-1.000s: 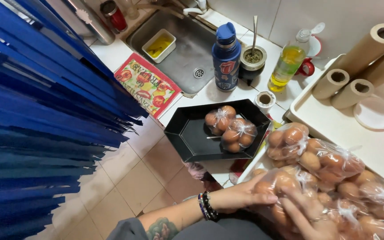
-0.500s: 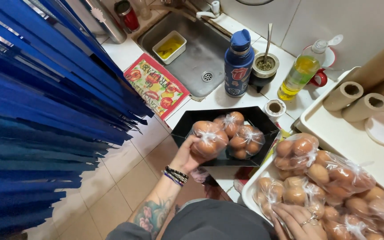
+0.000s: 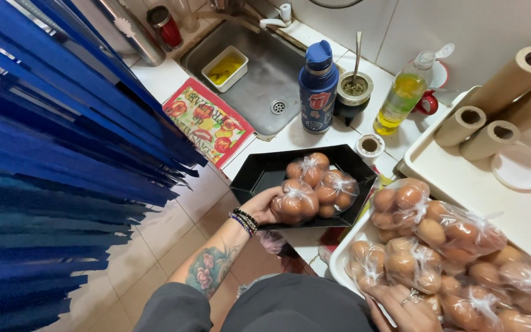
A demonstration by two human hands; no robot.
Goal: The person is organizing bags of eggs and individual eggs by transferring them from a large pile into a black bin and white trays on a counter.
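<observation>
Head view, one moment. The left hand [image 3: 264, 208] is closed around a clear plastic bag of brown eggs [image 3: 295, 201], fingers curled under its near side, thumb side hidden by the bag. The bag sits at the near edge of a black tray [image 3: 259, 175], resting on or just above the tray floor; which of the two cannot be told. A beaded bracelet [image 3: 244, 220] circles the left wrist, and a flower tattoo [image 3: 207, 270] shows on the forearm behind it.

Just beyond the grip, inside the same tray, lie two more tied egg bags: one [image 3: 335, 192] touching the held bag on its far right side, another [image 3: 308, 166] behind it toward the sink.

The right hand [image 3: 408, 308] lies low at the frame's bottom edge, fingers spread over a bag of eggs [image 3: 412, 265] in a white tray [image 3: 341, 261]; a ring shows on one finger. Whether it clasps the bag or only rests on it cannot be told. Further egg bags [image 3: 462, 230] are heaped right of this hand, touching one another.

Beyond the black tray: a blue bottle [image 3: 318, 86], a cup with a metal straw [image 3: 353, 92], a bottle of yellow liquid [image 3: 404, 98], a steel sink [image 3: 259, 74] holding a small yellow-filled tub [image 3: 225, 66]. Brown paper rolls [image 3: 493, 104] lie far right. Blue slats [image 3: 50, 154] fill the area left of the left arm.
</observation>
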